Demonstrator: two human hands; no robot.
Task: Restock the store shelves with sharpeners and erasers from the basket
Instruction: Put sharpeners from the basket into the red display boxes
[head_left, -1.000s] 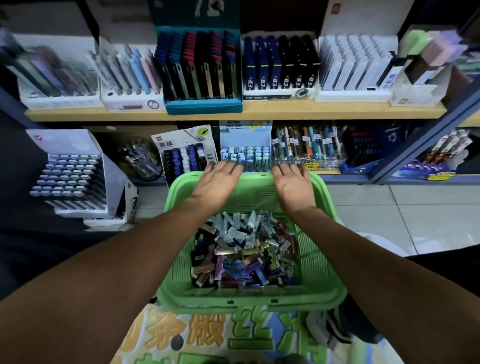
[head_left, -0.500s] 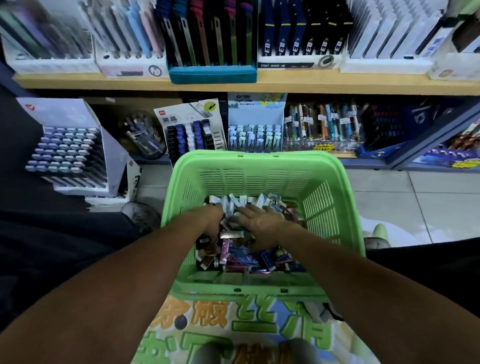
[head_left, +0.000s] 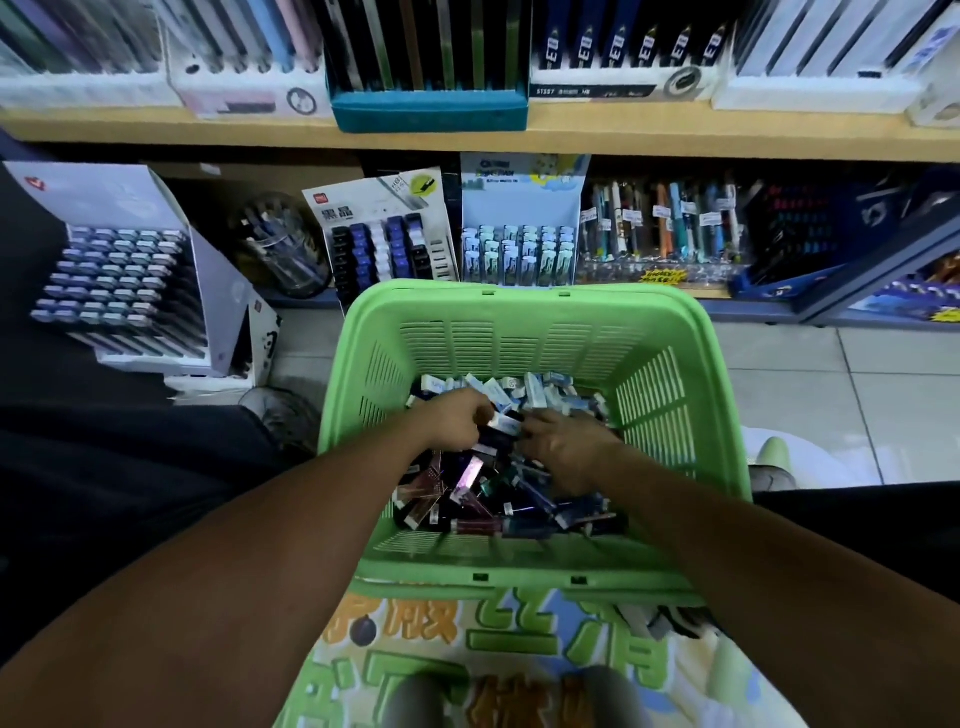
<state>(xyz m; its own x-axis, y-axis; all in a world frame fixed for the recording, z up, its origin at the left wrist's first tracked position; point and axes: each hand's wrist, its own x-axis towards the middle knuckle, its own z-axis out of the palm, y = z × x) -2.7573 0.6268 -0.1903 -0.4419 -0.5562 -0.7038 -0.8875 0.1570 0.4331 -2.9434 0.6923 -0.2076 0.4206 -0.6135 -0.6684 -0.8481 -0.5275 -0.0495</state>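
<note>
A green slotted plastic basket (head_left: 519, 299) sits in front of me, low before the store shelves. Its bottom holds a loose pile of small boxed erasers and sharpeners (head_left: 493, 501) in white, blue, black and purple. Both my hands are down inside it. My left hand (head_left: 457, 422) is curled around a small white and dark box (head_left: 503, 425) at the top of the pile. My right hand (head_left: 566, 449) lies just beside it, fingers dug into the pile and hidden there. On the lower shelf behind the basket stand a pale blue display of small packs (head_left: 519, 254) and a black and blue one (head_left: 387, 249).
The wooden upper shelf (head_left: 649, 139) carries rows of boxed pens. A white display box (head_left: 119, 283) and a clear jar (head_left: 283, 244) stand at the left. Pens in packets (head_left: 665, 228) fill the lower right. Grey floor tiles (head_left: 831, 400) lie to the right. A printed cloth (head_left: 519, 644) is under the basket.
My hands have come back from the basket's far rim and gone down into the pile. The left hand has closed on a small box. The view has tilted downward.
</note>
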